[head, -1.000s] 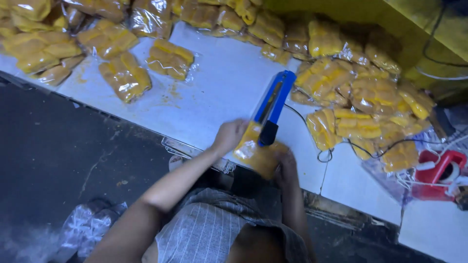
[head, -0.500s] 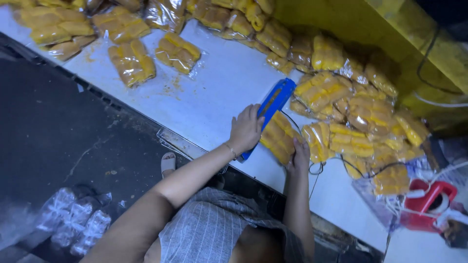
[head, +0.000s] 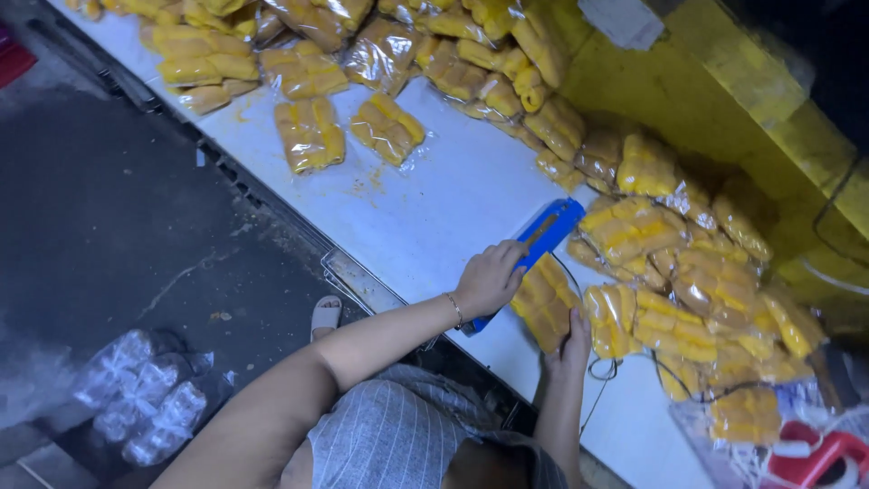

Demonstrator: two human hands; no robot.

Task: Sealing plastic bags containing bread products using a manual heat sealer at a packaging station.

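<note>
Head view: left hand (head: 489,279) pressed down, fingers curled over the long blue bar-shaped heat sealer (head: 532,250) on the white table (head: 434,208). Clear plastic bag of yellow snack pieces (head: 546,303) lying just right of that hand, long axis running near to far alongside the sealer. Right hand (head: 572,342) flat against the bag's near end, closer to it, not clenched.

Blue sealer bar (head: 534,246) under the left hand (head: 489,279). Yellow pieces in a clear bag (head: 545,303) by the right hand (head: 572,342). White table (head: 434,208); grey-and-white striped top (head: 398,444); red dispenser (head: 819,453) far right of the grip.
</note>
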